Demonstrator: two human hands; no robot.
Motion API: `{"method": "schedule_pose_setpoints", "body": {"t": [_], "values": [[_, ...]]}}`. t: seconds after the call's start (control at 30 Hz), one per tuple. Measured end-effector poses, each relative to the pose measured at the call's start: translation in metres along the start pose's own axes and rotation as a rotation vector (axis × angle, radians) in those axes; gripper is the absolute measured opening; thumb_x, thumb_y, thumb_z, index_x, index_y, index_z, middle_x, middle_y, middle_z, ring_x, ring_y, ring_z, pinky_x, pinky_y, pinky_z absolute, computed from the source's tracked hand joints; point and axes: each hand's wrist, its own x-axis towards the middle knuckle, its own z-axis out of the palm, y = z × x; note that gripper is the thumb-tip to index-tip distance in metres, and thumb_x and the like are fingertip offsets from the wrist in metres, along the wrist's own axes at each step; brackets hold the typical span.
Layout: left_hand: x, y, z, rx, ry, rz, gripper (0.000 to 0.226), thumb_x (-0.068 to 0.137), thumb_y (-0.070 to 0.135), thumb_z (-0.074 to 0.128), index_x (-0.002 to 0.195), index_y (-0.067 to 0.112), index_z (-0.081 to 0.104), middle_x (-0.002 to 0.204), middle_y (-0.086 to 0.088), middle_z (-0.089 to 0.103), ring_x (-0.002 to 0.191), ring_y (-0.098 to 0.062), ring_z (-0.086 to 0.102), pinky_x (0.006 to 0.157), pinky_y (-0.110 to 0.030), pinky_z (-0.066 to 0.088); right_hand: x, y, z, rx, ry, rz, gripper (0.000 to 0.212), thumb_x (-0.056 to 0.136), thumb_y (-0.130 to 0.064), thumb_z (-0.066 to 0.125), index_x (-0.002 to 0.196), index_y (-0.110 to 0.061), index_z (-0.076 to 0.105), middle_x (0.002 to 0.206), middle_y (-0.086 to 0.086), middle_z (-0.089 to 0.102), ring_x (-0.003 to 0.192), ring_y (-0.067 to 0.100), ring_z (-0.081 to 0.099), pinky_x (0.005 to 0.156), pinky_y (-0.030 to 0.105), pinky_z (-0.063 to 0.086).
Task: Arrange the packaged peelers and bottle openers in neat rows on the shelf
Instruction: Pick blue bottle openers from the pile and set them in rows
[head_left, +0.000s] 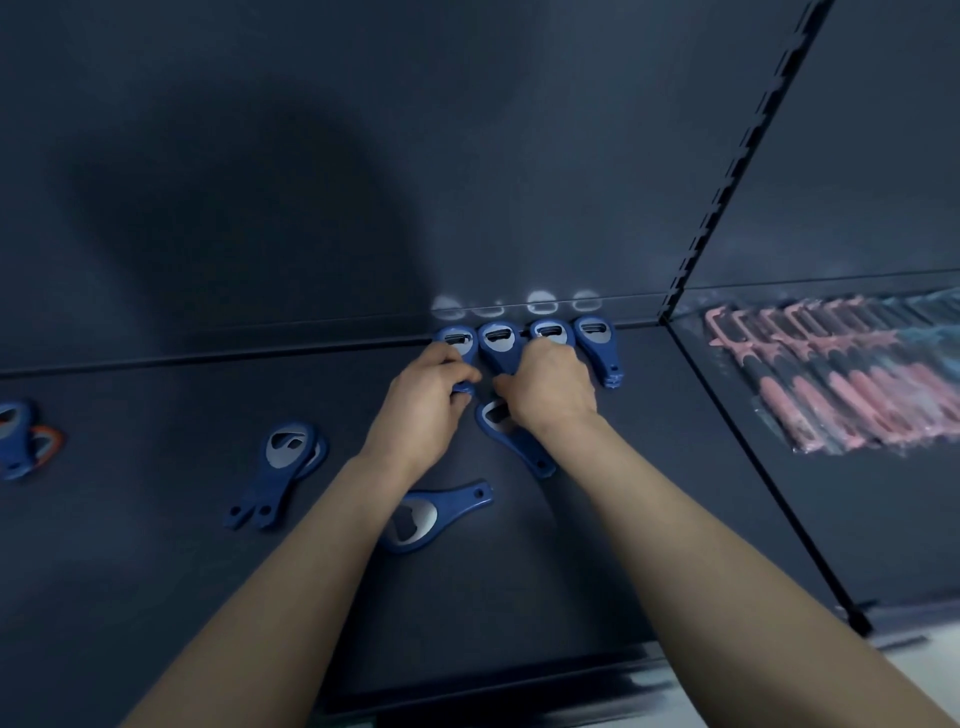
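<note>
Several blue bottle openers stand in a row (592, 343) against the back wall of the dark shelf (156, 597). My left hand (431, 389) curls its fingers round the handle of the leftmost opener (457, 340) in that row. My right hand (550, 384) grips the handle of the third opener (548, 332), and the second opener (497, 343) shows between my hands. Loose blue openers lie nearer me: one (511, 436) under my right wrist, one (436, 514) under my left forearm, a pair (280, 467) to the left. Packaged pink and black peelers (831, 379) lie in a row on the right shelf.
At the far left edge lies another blue opener (15, 436) with an orange one (49, 441) beside it. A slotted upright post (727, 182) divides the two shelf bays. The shelf's front edge (467, 691) runs below my forearms.
</note>
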Motion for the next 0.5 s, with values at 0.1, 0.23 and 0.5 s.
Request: {"method": "schedule_pose_setpoints", "body": {"t": [0.1,0.23,0.5], "values": [[-0.001,0.000,0.001,-0.017,0.014,-0.009,0.027,0.082,-0.003,0.064,0.108,0.005,0.067,0.108,-0.004,0.057,0.088,-0.015,0.055,0.079,-0.016,0.039,0.000,-0.001,0.000,0.018,0.002,-0.007,0.024,0.086,-0.019,0.062,0.075,-0.010,0.043,0.083,0.008,0.056,0.075,0.025,0.050,0.060,0.031,0.039],[-0.002,0.001,0.000,-0.074,0.017,-0.050,0.041,0.083,0.001,0.066,0.122,0.010,0.059,0.118,-0.002,0.053,0.099,-0.016,0.055,0.092,-0.027,0.045,-0.004,0.000,-0.001,0.057,-0.019,-0.007,0.033,0.085,-0.024,0.064,0.067,-0.011,0.040,0.076,0.007,0.053,0.085,0.030,0.059,0.062,0.032,0.042],[-0.016,0.001,-0.024,-0.010,0.091,-0.170,0.027,0.085,0.009,0.063,0.111,0.015,0.061,0.101,0.007,0.051,0.083,-0.012,0.054,0.079,-0.026,0.044,-0.029,-0.001,-0.013,-0.050,-0.005,-0.305,0.016,0.087,-0.022,0.058,0.089,-0.006,0.058,0.093,0.014,0.061,0.087,0.033,0.058,0.064,0.032,0.045]]}}
